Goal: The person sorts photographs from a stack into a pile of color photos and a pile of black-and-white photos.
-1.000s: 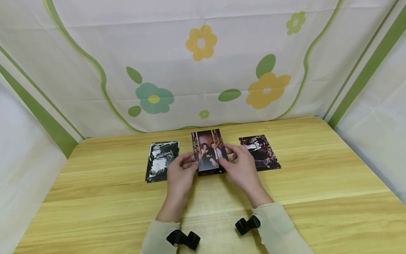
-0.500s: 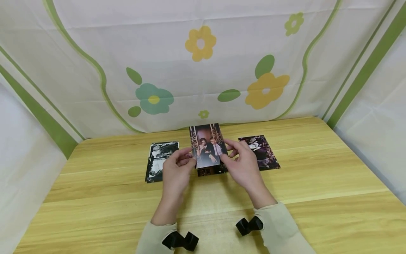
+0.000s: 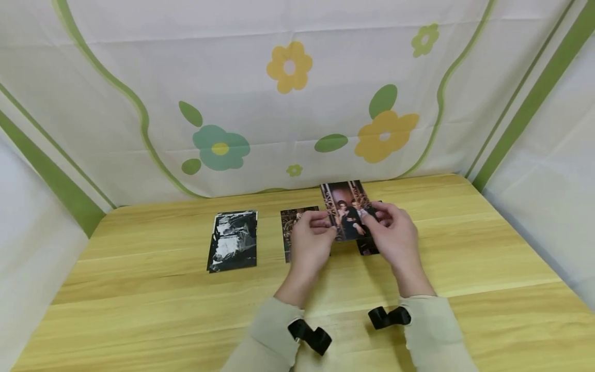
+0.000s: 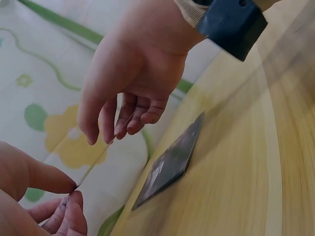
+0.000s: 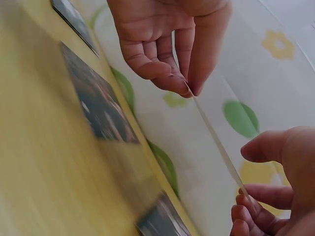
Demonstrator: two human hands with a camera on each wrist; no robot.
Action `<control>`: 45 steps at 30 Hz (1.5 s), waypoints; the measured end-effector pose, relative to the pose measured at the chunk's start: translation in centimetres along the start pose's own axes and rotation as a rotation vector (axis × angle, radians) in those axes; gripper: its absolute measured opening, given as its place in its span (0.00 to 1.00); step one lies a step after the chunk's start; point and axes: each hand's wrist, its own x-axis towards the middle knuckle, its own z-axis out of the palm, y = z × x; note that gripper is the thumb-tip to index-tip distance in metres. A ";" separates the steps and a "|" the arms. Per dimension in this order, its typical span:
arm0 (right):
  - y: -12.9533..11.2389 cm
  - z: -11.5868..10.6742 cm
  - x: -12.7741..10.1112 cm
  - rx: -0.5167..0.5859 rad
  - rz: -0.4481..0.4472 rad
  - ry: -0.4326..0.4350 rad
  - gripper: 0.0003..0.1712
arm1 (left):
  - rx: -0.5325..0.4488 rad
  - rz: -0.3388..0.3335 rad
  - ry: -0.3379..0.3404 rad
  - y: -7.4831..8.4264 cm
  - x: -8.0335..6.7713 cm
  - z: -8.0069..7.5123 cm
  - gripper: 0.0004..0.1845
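Both hands hold up a colour photo print (image 3: pixel 346 212) of two seated people, tilted above the table. My left hand (image 3: pixel 312 243) pinches its lower left edge between thumb and fingers. At the opposite edge my right hand (image 3: pixel 394 230) grips with curled fingers; in the right wrist view its thumb stands off the print, which shows edge-on. Beneath and behind the held print, a dark photo (image 3: pixel 368 247) lies on the table, mostly hidden. A middle photo (image 3: pixel 288 237) is partly covered by my left hand. Farther left lies a small stack of black-and-white photos (image 3: pixel 234 243).
The wooden table (image 3: pixel 153 310) runs to a white cloth backdrop (image 3: pixel 260 31) printed with flowers and green lines. White cloth also hangs at both sides. Black camera mounts (image 3: pixel 310 336) sit on both wrists.
Both hands have carried the held photo from over the middle photo to the right, over the right-hand one. The middle photo is now uncovered except where my left hand hides it.
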 end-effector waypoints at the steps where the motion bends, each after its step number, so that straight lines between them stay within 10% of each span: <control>1: 0.2 -0.4 0.1 0.009 0.016 0.018 0.27 | 0.005 0.005 -0.016 0.1 0.0 0.6 0.18; 10: 1.3 -2.7 1.0 -0.015 0.080 0.093 0.29 | 0.003 0.015 -0.094 0.1 0.3 3.7 0.15; 19: 5.2 -2.7 2.1 -0.254 0.063 -0.019 0.35 | 0.181 -0.062 -0.169 -2.2 0.8 5.4 0.21; 27: 6.7 -2.2 2.4 -0.331 0.047 -0.043 0.34 | 0.320 -0.055 -0.225 -2.8 0.7 5.4 0.26; 45: 2.7 -1.0 1.1 -0.196 -0.006 -0.035 0.31 | 0.239 -0.013 -0.200 -1.6 0.4 2.2 0.17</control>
